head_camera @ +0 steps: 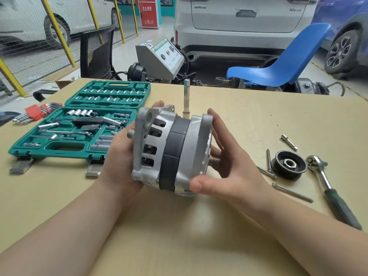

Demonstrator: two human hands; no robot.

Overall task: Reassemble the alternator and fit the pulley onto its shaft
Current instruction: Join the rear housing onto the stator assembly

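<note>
Silver-and-grey cast-metal alternator [171,150], gripped between left hand [119,156] and right hand [229,166]; left fingers mostly hidden; black grooved pulley [289,165] lies right.

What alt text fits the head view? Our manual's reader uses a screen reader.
Two bare hands, left hand and right hand, hold a silver, dark-banded alternator above a tan table, its threaded shaft bare. A black grooved pulley lies right; an open green socket case lies left.

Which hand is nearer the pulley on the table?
Right. The right hand cups the alternator's shaft end, just left of the pulley. The left hand holds the alternator's far end.
</note>
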